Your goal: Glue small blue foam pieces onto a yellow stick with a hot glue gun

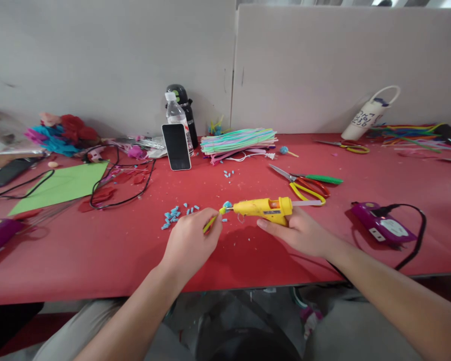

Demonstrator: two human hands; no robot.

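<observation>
My right hand [302, 231] is wrapped round the handle of a yellow glue gun [262, 207], its nozzle pointing left and a clear glue stick [306, 203] sticking out of its back. A thin yellow-green stick [209, 225] is pinched in my left hand [193, 237]. The stick's upper end, with a small blue piece [227, 204] by it, is at the nozzle tip; whether they touch I cannot tell. Small blue bits [171, 216] lie on the red table [135, 255], just beyond my left hand.
Scissors [302, 186] and green-handled tweezers or pliers [324, 179] lie beyond the glue gun. A purple power box [382, 225] with a black cable sits at right. Behind stand a phone [176, 146], bottles [191, 123] and a pastel stem bundle [237, 142]. Green paper [62, 186] lies left.
</observation>
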